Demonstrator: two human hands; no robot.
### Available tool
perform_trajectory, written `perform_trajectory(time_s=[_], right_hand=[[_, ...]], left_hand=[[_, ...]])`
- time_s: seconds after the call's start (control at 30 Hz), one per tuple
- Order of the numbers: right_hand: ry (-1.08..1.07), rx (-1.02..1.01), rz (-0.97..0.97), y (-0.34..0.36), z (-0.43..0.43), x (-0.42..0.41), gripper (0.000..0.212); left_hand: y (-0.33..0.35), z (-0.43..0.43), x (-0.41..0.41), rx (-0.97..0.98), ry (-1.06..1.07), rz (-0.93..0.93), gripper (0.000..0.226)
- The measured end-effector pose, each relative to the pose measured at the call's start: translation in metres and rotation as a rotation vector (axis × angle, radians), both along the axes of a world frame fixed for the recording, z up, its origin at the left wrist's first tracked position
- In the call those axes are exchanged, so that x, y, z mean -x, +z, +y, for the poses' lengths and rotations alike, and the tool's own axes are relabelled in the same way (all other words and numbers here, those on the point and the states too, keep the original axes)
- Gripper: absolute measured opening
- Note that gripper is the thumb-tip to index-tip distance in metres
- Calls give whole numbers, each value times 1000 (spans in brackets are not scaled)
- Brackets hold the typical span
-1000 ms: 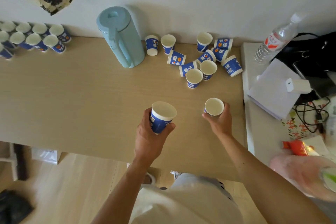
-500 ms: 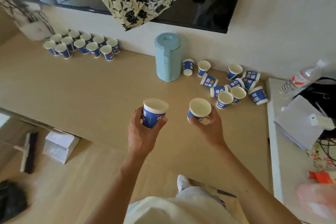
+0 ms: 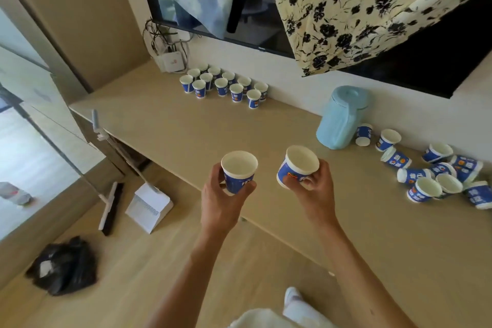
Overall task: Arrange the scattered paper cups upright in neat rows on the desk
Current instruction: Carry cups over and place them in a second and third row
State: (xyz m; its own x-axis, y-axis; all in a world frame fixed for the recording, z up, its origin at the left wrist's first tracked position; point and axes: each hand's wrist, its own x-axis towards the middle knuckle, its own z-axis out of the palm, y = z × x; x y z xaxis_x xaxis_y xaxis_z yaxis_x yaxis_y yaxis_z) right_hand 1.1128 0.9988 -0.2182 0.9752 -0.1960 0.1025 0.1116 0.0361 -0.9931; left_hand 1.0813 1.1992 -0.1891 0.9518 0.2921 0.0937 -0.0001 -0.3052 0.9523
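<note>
A: Far left on the desk [image 3: 165, 130], standing cups [image 3: 223, 85] are lining up in neat rows against the wall, presumably the drop-off spot.
B: Left hand [image 3: 221, 205]?
A: Fingers [image 3: 215, 174] are wrapping one upright cup [image 3: 238, 172], held clear of the desk. Right hand [image 3: 318, 192] is gripping a second cup [image 3: 298, 166], held tilted.
B: Why two?
A: Halving the trips, I'd judge. Right of the blue jug [image 3: 340, 117], the scattered pile [image 3: 439, 170] is waiting, several lying tipped.
</note>
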Motion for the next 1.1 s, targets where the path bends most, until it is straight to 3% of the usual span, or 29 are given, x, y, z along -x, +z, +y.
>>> perform_trajectory(time_s=[0.27,0.6,0.83,1.1], right_hand=[[26,-21,69,-6,65,-50,61],[44,-74,141,-48,153,-199,64],[68,2,174,-45,208,-285,61],[-70,81,269,-65,267,-375,60]], left_hand=[[-2,65,-47,-25,34,32,54],[-21,148,-192,-120,7,92,56],[-19,199,-282,-135,11,133,57],[-52,256,-385,-100,-129,186,55]])
